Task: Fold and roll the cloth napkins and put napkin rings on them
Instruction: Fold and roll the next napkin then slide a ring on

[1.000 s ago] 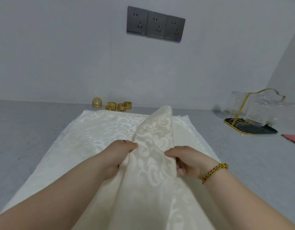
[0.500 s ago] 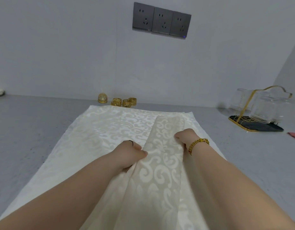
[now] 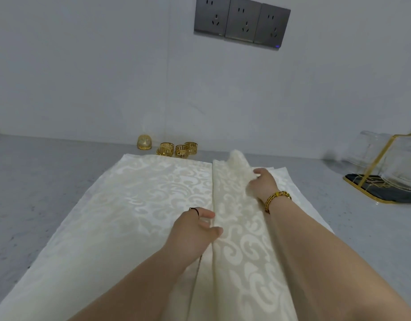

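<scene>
Since half a second ago my right hand (image 3: 261,185) has gone further up the frame along the folded strip (image 3: 237,218), and the far end of that strip now stands up a little. This hand pinches the raised end between thumb and fingers; a gold bracelet (image 3: 277,199) sits on its wrist. My left hand (image 3: 195,230) stays in the centre of the frame. It is closed on the left edge of the strip, thumb on top, and one finger wears a thin dark ring (image 3: 194,210).

The strip is part of the cream patterned napkin (image 3: 121,205), which lies flat on the grey surface (image 3: 26,181) and fills the lower middle of the picture. Just above its far edge, near the wall, stand three gold napkin rings (image 3: 176,149), close together, and a small gold dome-shaped object (image 3: 144,142) to their left. At the right edge I see clear glasses on a black tray with a gold frame (image 3: 382,188). At the top centre three dark wall sockets (image 3: 241,20) are fixed.
</scene>
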`<state>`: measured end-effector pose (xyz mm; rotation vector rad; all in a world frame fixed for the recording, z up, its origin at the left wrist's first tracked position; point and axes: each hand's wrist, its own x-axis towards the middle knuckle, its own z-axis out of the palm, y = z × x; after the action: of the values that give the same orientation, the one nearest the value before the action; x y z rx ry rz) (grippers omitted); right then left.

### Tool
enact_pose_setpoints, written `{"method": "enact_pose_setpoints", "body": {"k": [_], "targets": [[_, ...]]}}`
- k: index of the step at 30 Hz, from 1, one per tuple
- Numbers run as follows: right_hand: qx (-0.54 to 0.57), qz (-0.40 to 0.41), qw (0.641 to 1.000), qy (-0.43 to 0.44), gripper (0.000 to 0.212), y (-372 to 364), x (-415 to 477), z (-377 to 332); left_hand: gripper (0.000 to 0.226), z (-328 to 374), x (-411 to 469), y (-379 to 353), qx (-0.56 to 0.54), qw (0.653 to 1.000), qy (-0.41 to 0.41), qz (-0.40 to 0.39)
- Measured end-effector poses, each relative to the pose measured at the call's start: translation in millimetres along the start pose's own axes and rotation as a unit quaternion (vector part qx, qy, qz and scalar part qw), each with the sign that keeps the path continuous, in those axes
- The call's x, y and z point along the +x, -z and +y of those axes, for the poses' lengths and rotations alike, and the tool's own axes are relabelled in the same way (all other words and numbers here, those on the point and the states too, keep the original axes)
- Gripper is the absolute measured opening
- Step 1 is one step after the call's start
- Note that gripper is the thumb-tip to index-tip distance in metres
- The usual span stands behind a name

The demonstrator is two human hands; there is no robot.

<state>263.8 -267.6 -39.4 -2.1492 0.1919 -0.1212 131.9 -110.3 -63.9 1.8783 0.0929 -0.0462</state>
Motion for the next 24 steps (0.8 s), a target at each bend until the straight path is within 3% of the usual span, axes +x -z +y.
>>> {"method": "enact_pose_setpoints", "body": {"k": [4,6,8,9,12,14,24], "targets": [[-0.116,0.029,0.993,0.011,0.052,-7.9,3.4,7.6,0.016,-4.8,1.9,-0.6,-0.010,1.000,-0.006,0.009],[-0.231,0.089,0.967,0.057,0.042,-10.2,2.1,2.3,0.014,-5.6,1.6,-1.0,-0.011,1.000,-0.005,0.017],[-0.248,0.116,0.955,0.110,0.023,-14.9,1.5,-6.9,0.018,-6.1,1.8,-1.3,-0.006,1.000,-0.004,0.023],[-0.246,0.089,0.957,0.126,0.020,-19.9,0.5,-13.3,0.020,-6.6,2.6,-1.2,-0.002,1.000,-0.004,0.026],[-0.333,-0.059,0.932,0.127,0.042,-39.4,-4.2,-26.8,0.024,-5.6,3.9,-1.9,0.011,0.999,-0.006,0.035],[-0.382,-0.097,0.912,0.115,0.041,-49.4,-3.8,-28.7,0.026,-5.6,3.9,-1.8,0.027,0.999,-0.007,0.036],[-0.315,-0.079,0.936,0.139,0.025,-51.3,8.7,-33.9,0.022,-6.8,5.5,-1.2,0.008,1.000,0.013,0.010]]}}
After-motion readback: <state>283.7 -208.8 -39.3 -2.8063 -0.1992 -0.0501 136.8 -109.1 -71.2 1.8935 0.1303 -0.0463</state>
